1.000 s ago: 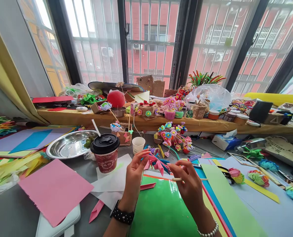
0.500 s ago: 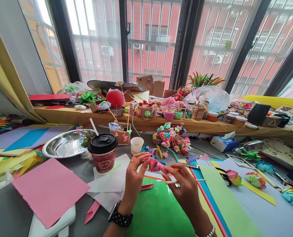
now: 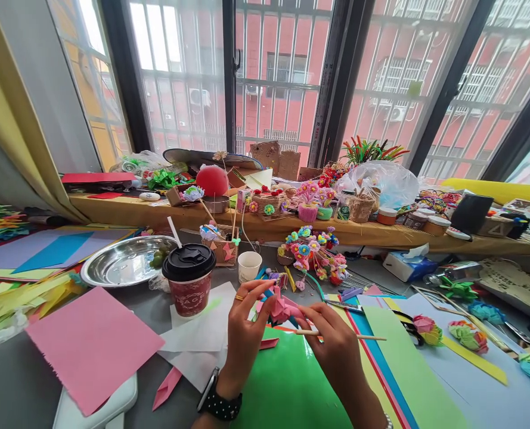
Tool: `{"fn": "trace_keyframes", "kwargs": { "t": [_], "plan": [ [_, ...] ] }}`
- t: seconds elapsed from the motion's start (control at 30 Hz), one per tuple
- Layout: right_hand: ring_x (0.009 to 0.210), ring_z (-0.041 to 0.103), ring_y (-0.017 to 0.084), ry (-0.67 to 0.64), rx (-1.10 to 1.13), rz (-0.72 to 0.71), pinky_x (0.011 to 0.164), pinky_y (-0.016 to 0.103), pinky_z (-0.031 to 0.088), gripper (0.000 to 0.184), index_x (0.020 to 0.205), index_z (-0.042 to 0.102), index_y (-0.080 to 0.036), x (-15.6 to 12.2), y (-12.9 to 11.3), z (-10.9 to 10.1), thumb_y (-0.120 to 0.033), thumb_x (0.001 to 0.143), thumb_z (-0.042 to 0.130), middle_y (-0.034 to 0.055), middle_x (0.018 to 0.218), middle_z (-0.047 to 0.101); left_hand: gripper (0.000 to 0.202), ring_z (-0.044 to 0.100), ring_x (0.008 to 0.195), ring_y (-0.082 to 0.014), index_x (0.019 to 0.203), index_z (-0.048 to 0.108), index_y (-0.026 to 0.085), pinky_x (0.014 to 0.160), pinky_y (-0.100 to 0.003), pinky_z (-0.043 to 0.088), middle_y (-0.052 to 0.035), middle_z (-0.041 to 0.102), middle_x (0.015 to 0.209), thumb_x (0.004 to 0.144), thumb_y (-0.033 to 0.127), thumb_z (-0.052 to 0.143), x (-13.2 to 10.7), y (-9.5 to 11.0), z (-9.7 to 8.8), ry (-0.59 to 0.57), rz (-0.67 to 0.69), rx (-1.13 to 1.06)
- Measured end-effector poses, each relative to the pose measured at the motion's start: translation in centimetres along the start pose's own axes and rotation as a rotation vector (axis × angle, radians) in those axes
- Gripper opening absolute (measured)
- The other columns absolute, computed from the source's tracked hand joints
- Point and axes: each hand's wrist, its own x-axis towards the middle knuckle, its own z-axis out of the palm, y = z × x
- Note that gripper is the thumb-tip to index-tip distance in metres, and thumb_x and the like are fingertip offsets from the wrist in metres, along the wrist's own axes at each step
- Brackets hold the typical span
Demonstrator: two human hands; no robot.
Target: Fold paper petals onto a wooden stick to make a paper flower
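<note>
Between my two hands is a folded pink paper flower [image 3: 281,308], held above a glossy green sheet [image 3: 287,381]. My left hand [image 3: 249,322] pinches its left side with thumb and fingers. On the right side, my right hand [image 3: 331,333] grips the flower's edge and also keeps a thin wooden stick [image 3: 354,336] between its fingers, pointing right. A folded pink paper strip [image 3: 269,344] lies on the green sheet beside my left hand. Another folded pink piece [image 3: 167,387] rests on the table left of my wrist.
A lidded cup with a straw [image 3: 188,280], a small paper cup [image 3: 249,266] and a metal plate [image 3: 108,262] stand behind. A pink sheet [image 3: 95,348] lies at left. Coloured sheets with paper flowers [image 3: 468,335] cover the right. Crocheted flowers [image 3: 307,247] stand near the crowded sill.
The pink paper flower has turned in my hands and shows more of its folded petals. The stick tilts a little more downward to the right. The view has shifted slightly.
</note>
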Motion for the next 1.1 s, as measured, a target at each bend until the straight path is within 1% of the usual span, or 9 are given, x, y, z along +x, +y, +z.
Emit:
{"fn": "trace_keyframes", "kwargs": {
  "t": [0.17,0.27,0.37,0.57,0.67,0.77,0.83,0.97,1.1],
  "plan": [
    [0.061,0.058,0.014,0.107,-0.011,0.074,0.056,0.023,0.046,0.023,0.081,0.064,-0.015,0.3,-0.4,-0.3,-0.023,0.084,0.043,0.0054,0.068,0.06,0.04,0.048,0.103,-0.0223,0.109,0.052,0.023,0.082,-0.029,0.04,-0.0071,0.049,0.114,0.071,0.034,0.058,-0.1,0.4,0.6,0.066,-0.139,-0.222],
    [0.06,0.058,0.014,0.167,-0.043,0.112,0.054,0.023,0.045,0.023,0.078,0.064,-0.015,0.3,-0.4,-0.4,-0.025,0.084,0.043,0.005,0.067,0.06,0.049,0.049,0.103,-0.0233,0.114,0.047,0.022,0.083,-0.03,0.04,-0.0088,0.047,0.119,0.069,0.04,0.058,-0.3,0.2,1.1,-0.003,-0.241,-0.352],
    [0.061,0.057,0.014,0.193,-0.071,0.123,0.054,0.023,0.044,0.024,0.078,0.063,-0.016,0.2,-0.2,-0.3,-0.026,0.084,0.043,0.0052,0.068,0.06,0.063,0.056,0.09,-0.021,0.118,0.042,0.025,0.079,-0.031,0.043,-0.0095,0.046,0.12,0.062,0.041,0.065,-0.6,-0.1,1.4,-0.084,-0.329,-0.449],
    [0.061,0.056,0.015,0.17,-0.067,0.194,0.057,0.024,0.042,0.026,0.079,0.063,-0.016,-0.3,0.0,0.1,-0.028,0.085,0.041,0.0048,0.067,0.059,0.081,0.057,0.085,-0.0208,0.125,0.033,0.026,0.076,-0.033,0.045,-0.0119,0.039,0.126,0.055,0.046,0.068,-0.8,-1.2,1.8,-0.232,-0.29,-0.502],
    [0.062,0.055,0.015,0.176,-0.088,0.203,0.058,0.024,0.041,0.027,0.079,0.063,-0.015,-0.4,0.0,0.2,-0.029,0.086,0.04,0.0051,0.067,0.058,0.075,0.056,0.09,-0.0213,0.129,0.025,0.03,0.079,-0.034,0.045,-0.0102,0.04,0.126,0.065,0.033,0.065,-1.2,-1.4,1.7,-0.24,-0.163,-0.209],
    [0.061,0.055,0.015,0.172,-0.11,0.186,0.056,0.024,0.04,0.03,0.077,0.062,-0.015,-0.3,-0.1,0.1,-0.031,0.087,0.038,0.0053,0.066,0.058,0.058,0.046,0.109,-0.0238,0.125,0.032,0.035,0.09,-0.037,0.037,-0.0056,0.039,0.127,0.074,0.022,0.057,-1.6,-0.9,1.4,-0.095,0.146,0.182],
    [0.06,0.055,0.015,0.161,-0.122,0.189,0.055,0.024,0.04,0.033,0.074,0.062,-0.015,-0.3,-0.1,0.1,-0.032,0.087,0.037,0.0051,0.065,0.057,0.054,0.042,0.113,-0.0238,0.122,0.038,0.036,0.093,-0.035,0.034,-0.004,0.043,0.124,0.075,0.018,0.056,-1.8,-0.4,1.1,-0.07,0.322,0.345],
    [0.058,0.054,0.015,0.133,-0.127,0.207,0.052,0.023,0.039,0.037,0.071,0.061,-0.016,-0.3,0.0,0.1,-0.035,0.087,0.035,0.0049,0.064,0.056,0.04,0.054,0.094,-0.0191,0.108,0.054,0.032,0.082,-0.028,0.04,-0.0044,0.057,0.098,0.073,0.013,0.057,-2.2,0.1,0.8,-0.08,0.571,0.527],
    [0.053,0.05,0.013,0.106,-0.102,0.227,0.05,0.022,0.036,0.039,0.067,0.059,-0.015,-0.4,-0.1,0.1,-0.035,0.088,0.032,0.003,0.059,0.053,0.022,0.055,0.076,-0.0158,0.094,0.059,0.024,0.071,-0.028,0.042,-0.0028,0.061,0.081,0.074,0.014,0.057,-2.4,0.0,1.4,-0.111,0.704,0.61]
  ]
}}
